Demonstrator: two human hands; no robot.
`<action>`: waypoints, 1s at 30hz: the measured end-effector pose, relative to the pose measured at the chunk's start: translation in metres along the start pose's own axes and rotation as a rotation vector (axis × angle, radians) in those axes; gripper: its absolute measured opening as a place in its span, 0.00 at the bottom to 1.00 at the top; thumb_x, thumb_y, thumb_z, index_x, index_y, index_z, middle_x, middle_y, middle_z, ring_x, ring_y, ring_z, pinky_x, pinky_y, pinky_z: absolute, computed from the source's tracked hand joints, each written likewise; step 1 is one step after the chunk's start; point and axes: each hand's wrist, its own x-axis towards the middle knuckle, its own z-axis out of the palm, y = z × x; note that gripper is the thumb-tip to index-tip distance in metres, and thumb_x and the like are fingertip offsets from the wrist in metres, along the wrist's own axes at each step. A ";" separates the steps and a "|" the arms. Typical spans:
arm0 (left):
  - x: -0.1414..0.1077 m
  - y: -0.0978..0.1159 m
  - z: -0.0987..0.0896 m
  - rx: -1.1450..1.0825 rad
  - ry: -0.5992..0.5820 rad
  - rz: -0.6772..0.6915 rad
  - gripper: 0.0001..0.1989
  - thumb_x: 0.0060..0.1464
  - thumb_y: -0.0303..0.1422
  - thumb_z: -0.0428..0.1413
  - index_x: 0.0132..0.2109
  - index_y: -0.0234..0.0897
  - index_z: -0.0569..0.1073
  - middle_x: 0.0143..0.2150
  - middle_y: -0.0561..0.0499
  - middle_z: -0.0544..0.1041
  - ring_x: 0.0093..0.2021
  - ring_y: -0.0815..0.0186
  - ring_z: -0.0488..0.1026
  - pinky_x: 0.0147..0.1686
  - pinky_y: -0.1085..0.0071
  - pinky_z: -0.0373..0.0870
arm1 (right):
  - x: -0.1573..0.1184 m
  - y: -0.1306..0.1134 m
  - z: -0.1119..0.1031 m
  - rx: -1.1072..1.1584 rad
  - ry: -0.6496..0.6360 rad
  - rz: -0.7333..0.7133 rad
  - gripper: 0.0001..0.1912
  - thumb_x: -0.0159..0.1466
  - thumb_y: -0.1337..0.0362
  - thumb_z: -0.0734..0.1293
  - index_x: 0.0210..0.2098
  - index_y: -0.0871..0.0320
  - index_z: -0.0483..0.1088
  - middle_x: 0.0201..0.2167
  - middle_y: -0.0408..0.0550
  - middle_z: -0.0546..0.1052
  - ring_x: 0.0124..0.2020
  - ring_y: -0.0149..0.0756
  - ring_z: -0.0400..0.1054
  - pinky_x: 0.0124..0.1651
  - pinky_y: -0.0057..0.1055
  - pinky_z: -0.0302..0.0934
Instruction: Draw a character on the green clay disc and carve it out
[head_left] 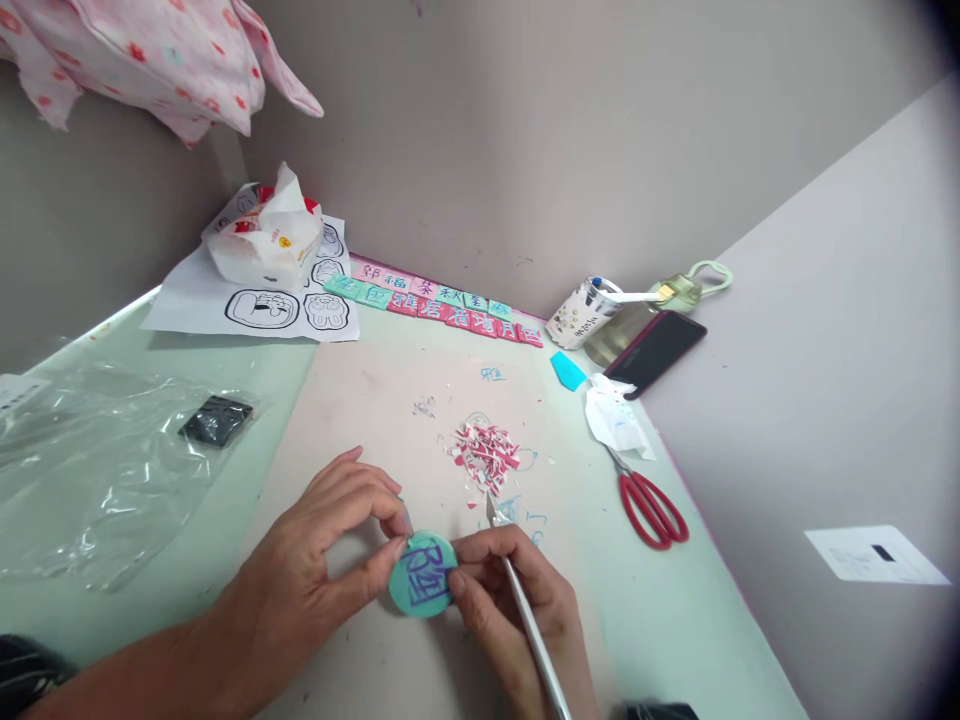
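Observation:
A turquoise disc (pixel 403 592) with a purple Chinese character on it is held low over the pale work board (pixel 360 420). My left hand (pixel 322 560) pinches its upper left edge between thumb and fingertips. My right hand (pixel 517 610) steadies the disc's right edge with thumb and forefinger. A silver craft knife (pixel 536 645) also lies in my right hand, its blade pointing forward and away from the disc. Just beyond the blade sits a heap of red and white shavings (pixel 487 455).
Two rows of carved character tiles (pixel 431 305) run along the wall. Red-handled scissors (pixel 652 510), a crumpled tissue (pixel 616 415), a turquoise scrap (pixel 568 371), a phone (pixel 660 350) and a cup (pixel 577 318) stand right. Left are a plastic bag (pixel 112 480), printed sheet (pixel 187 300) and tissue pack (pixel 262 250).

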 end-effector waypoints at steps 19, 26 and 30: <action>-0.010 0.012 0.010 -0.246 0.040 -0.082 0.08 0.69 0.30 0.46 0.46 0.46 0.68 0.42 0.53 0.76 0.44 0.65 0.73 0.44 0.71 0.71 | 0.006 0.000 -0.003 0.147 0.045 0.029 0.13 0.59 0.57 0.78 0.33 0.57 0.74 0.27 0.43 0.78 0.28 0.31 0.71 0.32 0.24 0.66; -0.012 0.016 0.008 -0.298 0.005 -0.184 0.11 0.72 0.36 0.42 0.45 0.45 0.68 0.38 0.53 0.76 0.38 0.66 0.74 0.38 0.73 0.73 | 0.007 -0.003 -0.002 0.242 0.008 0.069 0.14 0.57 0.57 0.79 0.32 0.56 0.73 0.27 0.43 0.78 0.28 0.31 0.71 0.33 0.25 0.66; -0.012 0.016 0.008 -0.305 0.001 -0.228 0.12 0.71 0.39 0.41 0.43 0.44 0.67 0.36 0.53 0.76 0.36 0.65 0.75 0.35 0.73 0.73 | 0.007 -0.004 -0.001 0.268 0.067 0.089 0.15 0.56 0.57 0.80 0.32 0.56 0.73 0.29 0.43 0.79 0.30 0.32 0.72 0.35 0.25 0.66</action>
